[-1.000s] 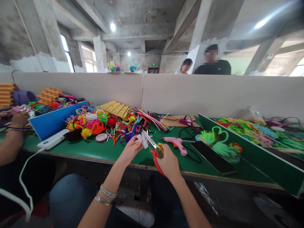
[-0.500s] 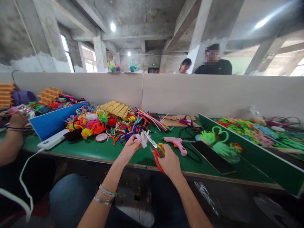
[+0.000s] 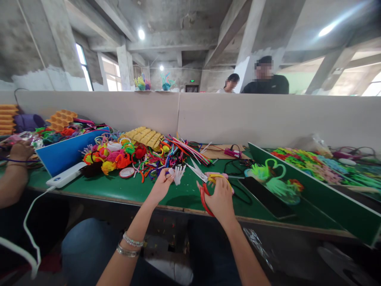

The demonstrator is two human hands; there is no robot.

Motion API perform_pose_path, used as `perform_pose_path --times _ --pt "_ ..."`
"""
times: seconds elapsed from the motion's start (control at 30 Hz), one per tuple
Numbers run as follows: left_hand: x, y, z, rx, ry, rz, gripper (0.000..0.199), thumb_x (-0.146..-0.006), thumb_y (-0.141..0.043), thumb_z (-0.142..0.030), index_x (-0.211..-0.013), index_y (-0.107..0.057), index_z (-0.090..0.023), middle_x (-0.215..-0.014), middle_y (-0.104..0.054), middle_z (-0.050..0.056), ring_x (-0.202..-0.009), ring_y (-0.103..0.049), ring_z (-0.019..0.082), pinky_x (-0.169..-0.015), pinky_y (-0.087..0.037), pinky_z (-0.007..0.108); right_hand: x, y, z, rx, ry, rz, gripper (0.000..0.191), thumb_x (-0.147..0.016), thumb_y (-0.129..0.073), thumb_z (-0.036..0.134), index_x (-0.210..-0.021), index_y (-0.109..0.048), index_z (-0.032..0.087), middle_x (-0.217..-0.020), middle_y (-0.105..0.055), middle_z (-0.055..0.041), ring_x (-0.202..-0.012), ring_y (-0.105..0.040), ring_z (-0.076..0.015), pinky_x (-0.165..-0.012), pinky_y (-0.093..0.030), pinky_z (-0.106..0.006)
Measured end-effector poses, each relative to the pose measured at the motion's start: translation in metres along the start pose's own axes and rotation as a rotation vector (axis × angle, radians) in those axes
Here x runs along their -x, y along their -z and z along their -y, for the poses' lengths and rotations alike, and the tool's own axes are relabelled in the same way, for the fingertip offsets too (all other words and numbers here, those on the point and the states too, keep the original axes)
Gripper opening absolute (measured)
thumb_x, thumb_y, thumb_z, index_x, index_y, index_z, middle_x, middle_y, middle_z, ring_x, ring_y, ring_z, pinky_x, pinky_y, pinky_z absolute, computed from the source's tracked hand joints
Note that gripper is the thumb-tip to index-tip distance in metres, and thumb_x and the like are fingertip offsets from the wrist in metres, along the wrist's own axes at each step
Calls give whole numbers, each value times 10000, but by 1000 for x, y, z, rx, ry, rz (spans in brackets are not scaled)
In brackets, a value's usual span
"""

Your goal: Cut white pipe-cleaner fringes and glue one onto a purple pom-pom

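Note:
My left hand (image 3: 161,186) pinches a small white fringed bundle (image 3: 179,174), its strands spread to the right above the green table. My right hand (image 3: 220,201) grips a pair of scissors (image 3: 205,178) with one red and one yellow handle. The scissor blades stand apart and point up and left, a short gap away from the white strands. Behind my right hand lies a pink glue gun (image 3: 226,175), mostly covered by the hand and scissors.
Colourful pipe cleaners (image 3: 154,159) heap at the back left, beside a blue divider (image 3: 73,151) and white power strip (image 3: 66,174). A black phone (image 3: 264,197) and green fuzzy figure (image 3: 278,180) lie right, before a green divider (image 3: 312,190). Another person's hand (image 3: 21,151) is far left.
My right hand has moved right with the scissors, whose blades have opened and left the white strands. My left hand has shifted slightly left, and the strands look more spread.

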State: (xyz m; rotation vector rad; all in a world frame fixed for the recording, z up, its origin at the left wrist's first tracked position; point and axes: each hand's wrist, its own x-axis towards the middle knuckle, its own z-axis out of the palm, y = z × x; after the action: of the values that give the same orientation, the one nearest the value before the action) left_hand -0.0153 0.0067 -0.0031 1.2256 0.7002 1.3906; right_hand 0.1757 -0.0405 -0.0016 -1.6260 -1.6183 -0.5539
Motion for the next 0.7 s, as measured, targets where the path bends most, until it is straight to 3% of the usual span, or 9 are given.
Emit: perform_pose_path --times 0.23,0.37,0.57,0.7 --pt "-4 14 6 -204 -69 -135 253 -691 -581 -222 -925 -494 -179 -851 -621 45 -836 -576 181 -840 -368 336 0 2 -17 322 15 103 339 -689 -502 361 -940 -460 137 -915 -498 -117 -831 -437 -251 -693 -315 -354" --pt "-5 14 7 -258 -59 -130 269 -718 -546 -219 -963 -444 -173 -903 -619 61 -872 -580 184 -834 -386 346 -1 4 -24 437 113 129 324 -668 -518 238 -975 -469 147 -937 -495 -99 -799 -426 -223 -685 -285 -334" --pt "-5 9 6 -209 -58 -54 241 -759 -491 -253 -958 -378 -177 -903 -620 61 -813 -615 165 -797 -434 342 -1 6 -26 414 78 134 319 -671 -528 255 -969 -485 150 -930 -505 -98 -792 -441 -222 -689 -297 -334" --pt "-3 4 1 -82 -14 -26 340 -709 -562 -316 -955 -382 -165 -859 -632 52 -767 -624 161 -801 -438 349 -2 -1 -28 152 -10 39 333 -682 -530 375 -915 -483 141 -906 -530 -116 -841 -464 -247 -706 -342 -351"
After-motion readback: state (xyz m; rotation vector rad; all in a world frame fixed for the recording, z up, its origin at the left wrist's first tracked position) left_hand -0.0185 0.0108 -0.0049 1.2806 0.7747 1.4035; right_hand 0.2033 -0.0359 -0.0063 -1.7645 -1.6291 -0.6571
